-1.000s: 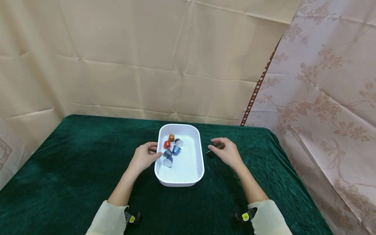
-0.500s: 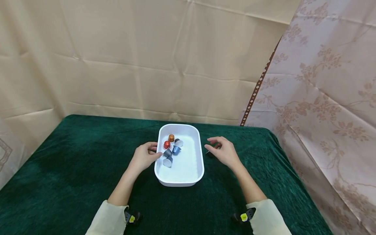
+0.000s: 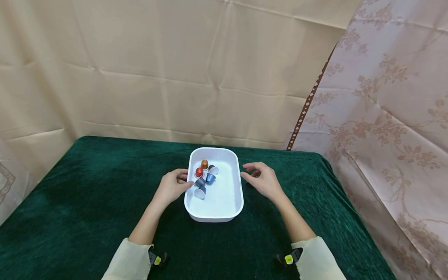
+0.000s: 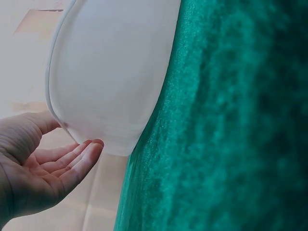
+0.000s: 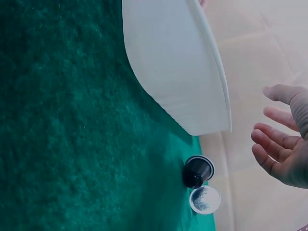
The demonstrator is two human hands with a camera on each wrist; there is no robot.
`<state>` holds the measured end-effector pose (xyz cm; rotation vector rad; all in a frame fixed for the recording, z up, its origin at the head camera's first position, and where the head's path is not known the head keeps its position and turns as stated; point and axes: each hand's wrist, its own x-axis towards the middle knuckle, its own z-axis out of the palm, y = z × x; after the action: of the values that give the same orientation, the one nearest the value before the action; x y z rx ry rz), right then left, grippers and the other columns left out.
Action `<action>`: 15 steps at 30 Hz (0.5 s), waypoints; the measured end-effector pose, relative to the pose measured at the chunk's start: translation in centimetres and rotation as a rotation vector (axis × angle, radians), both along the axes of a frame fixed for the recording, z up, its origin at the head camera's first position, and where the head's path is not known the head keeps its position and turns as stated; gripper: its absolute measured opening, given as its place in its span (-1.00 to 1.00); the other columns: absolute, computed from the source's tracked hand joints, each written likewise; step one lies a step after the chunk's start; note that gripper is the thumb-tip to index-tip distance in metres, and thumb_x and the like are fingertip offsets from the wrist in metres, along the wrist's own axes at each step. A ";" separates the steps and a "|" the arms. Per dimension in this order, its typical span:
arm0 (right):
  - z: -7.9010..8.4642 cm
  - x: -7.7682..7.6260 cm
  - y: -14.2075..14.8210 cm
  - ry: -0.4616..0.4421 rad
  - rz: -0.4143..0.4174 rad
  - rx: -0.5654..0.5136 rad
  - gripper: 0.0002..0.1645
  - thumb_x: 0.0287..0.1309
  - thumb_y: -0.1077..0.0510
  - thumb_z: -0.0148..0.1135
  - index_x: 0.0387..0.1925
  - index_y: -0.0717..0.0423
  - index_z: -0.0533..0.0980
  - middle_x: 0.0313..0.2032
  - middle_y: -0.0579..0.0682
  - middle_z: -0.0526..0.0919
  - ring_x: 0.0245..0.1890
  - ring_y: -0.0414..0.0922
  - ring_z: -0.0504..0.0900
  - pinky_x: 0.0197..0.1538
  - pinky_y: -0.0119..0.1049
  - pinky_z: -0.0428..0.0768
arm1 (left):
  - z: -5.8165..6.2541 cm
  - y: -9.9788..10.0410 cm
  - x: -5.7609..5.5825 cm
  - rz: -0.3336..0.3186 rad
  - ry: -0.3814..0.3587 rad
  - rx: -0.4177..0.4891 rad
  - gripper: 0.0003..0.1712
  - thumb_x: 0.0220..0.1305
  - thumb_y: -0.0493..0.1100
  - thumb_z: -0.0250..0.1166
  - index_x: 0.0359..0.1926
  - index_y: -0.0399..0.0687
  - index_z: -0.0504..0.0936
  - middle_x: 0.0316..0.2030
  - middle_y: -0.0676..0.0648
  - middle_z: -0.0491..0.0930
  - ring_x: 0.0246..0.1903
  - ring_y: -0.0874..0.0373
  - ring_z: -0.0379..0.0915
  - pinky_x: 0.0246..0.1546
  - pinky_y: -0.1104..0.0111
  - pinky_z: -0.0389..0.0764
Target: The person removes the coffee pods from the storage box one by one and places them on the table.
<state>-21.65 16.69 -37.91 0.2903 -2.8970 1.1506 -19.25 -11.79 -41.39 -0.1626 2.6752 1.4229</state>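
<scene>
In the head view a white plastic tray (image 3: 224,200) stands mid-table with several coffee capsules in its left half. Among them are an orange capsule (image 3: 204,164), a red capsule (image 3: 199,171) and a blue capsule (image 3: 210,178). My left hand (image 3: 171,186) holds the tray's left rim, thumb over the edge and fingers against the outer wall. My right hand (image 3: 264,181) hovers by the tray's right side, fingers relaxed and apart, holding nothing. Below it, in the right wrist view, a black capsule (image 5: 196,172) and a capsule with a pale lid (image 5: 206,199) lie on the cloth.
A dark green velvet cloth (image 3: 87,202) covers the table. Behind it hangs a beige curtain (image 3: 147,70), with a floral cloth (image 3: 392,128) at the right. The tray's raised wall (image 5: 178,67) stands between the two hands.
My right hand has shifted left, closer to the tray's right rim, and now covers most of the dark capsule beneath it in the head view. The left hand and tray stay put.
</scene>
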 end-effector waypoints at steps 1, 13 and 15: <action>0.0 0.0 -0.1 0.000 -0.001 0.000 -0.56 0.11 -0.09 0.25 0.00 -0.02 0.55 -0.09 0.03 0.59 -0.22 -0.09 0.56 -0.29 -0.31 0.57 | 0.0 0.0 0.0 -0.002 0.002 0.000 -0.43 0.19 -0.09 0.27 0.20 -0.15 0.40 -0.01 -0.20 0.54 -0.17 0.06 0.54 -0.26 0.35 0.63; -0.1 0.1 -1.6 0.005 0.039 -0.009 -0.58 0.10 -0.06 0.27 -0.02 0.00 0.57 -0.11 0.00 0.58 -0.24 -0.12 0.55 -0.31 -0.35 0.55 | 0.0 -0.1 0.0 -0.004 0.002 -0.002 -0.42 0.18 -0.09 0.28 0.21 -0.14 0.39 0.00 -0.19 0.54 -0.16 0.06 0.54 -0.24 0.34 0.63; 0.0 0.1 -1.8 0.002 0.044 -0.012 -0.58 0.10 -0.07 0.27 -0.02 0.00 0.57 -0.11 -0.01 0.58 -0.23 -0.12 0.54 -0.30 -0.35 0.54 | 0.0 -0.1 0.0 0.000 -0.001 -0.002 -0.42 0.18 -0.09 0.28 0.20 -0.13 0.40 0.00 -0.19 0.54 -0.16 0.05 0.54 -0.24 0.34 0.63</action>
<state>-21.51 14.88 -37.96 0.3565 -2.8947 1.1724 -19.25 -11.89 -41.37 -0.1630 2.6757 1.4201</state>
